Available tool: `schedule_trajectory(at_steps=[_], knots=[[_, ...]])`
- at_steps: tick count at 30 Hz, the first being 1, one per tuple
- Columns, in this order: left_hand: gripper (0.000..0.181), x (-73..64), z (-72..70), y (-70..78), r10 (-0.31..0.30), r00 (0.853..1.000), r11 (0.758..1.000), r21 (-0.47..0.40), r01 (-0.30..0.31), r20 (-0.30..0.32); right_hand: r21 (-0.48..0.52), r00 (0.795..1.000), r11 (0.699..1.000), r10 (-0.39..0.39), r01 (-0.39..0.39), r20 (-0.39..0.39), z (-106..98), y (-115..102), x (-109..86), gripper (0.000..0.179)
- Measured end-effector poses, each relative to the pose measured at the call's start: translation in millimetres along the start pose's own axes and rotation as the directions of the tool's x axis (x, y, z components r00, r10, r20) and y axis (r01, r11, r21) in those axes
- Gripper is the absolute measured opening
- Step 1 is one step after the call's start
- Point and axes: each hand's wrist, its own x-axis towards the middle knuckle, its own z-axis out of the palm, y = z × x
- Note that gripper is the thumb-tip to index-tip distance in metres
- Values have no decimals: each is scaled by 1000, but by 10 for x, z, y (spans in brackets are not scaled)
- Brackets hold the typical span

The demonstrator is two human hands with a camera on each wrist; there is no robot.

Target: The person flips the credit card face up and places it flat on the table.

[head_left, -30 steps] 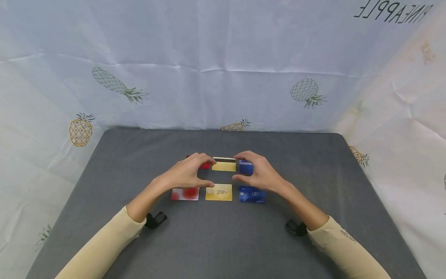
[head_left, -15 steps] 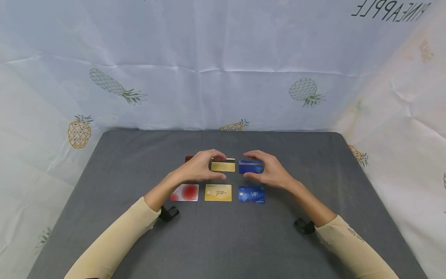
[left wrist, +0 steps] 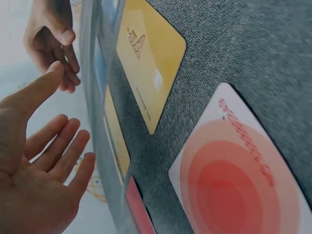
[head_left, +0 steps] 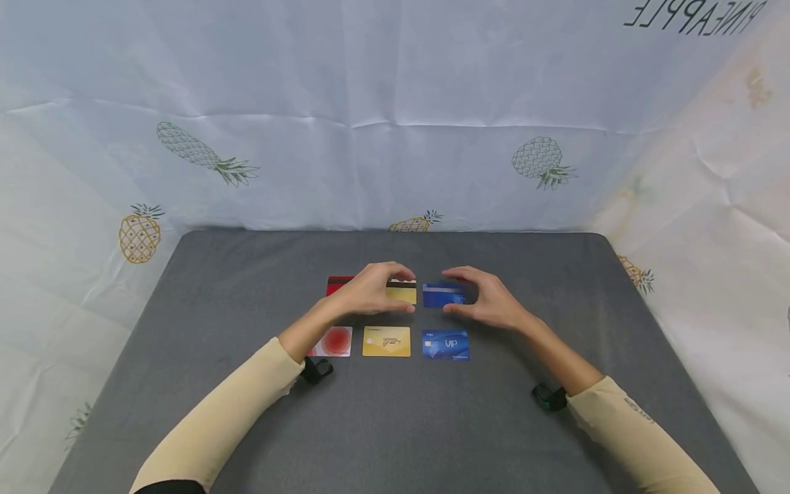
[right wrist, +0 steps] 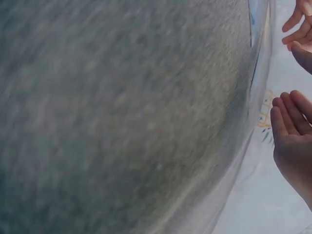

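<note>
My left hand (head_left: 373, 291) hovers over the back row of cards, thumb and fingers spread in a C with nothing between them. It partly covers a red card (head_left: 336, 285) and a yellow striped card (head_left: 402, 293). My right hand (head_left: 487, 300), curved the same way and holding nothing, faces it beside a blue striped card (head_left: 439, 295). In the front row lie a white card with red circles (head_left: 335, 341), a gold card (head_left: 386, 341) and a blue VIP card (head_left: 446, 345). The left wrist view shows the gold card (left wrist: 151, 58) close up, with the left palm (left wrist: 44, 195) raised above the table.
Dark grey cloth covers the table (head_left: 395, 425). A pale curtain (head_left: 382, 171) printed with pineapples hangs behind it and at both sides. Black straps (head_left: 317, 371) sit at both wrists.
Both hands have moved to the right above the back row, the left one farther over the yellow card. The gap between them has first widened, then narrowed. The cards lie where they were.
</note>
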Motion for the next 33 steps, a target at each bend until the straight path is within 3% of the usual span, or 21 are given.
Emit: schedule_trajectory(at_steps=[16,27,33], knots=[[59,355,155,24,-24,998,999,47,21,63,56,1000,998,20,-21,13,-77,225,-77,67],[57,483,283,51,-24,998,976,217,12,52,-44,999,999,34,-32,39,-115,321,-49,61],[55,493,303,44,-27,999,971,239,16,45,-82,997,996,30,-24,67,-136,312,-25,55]])
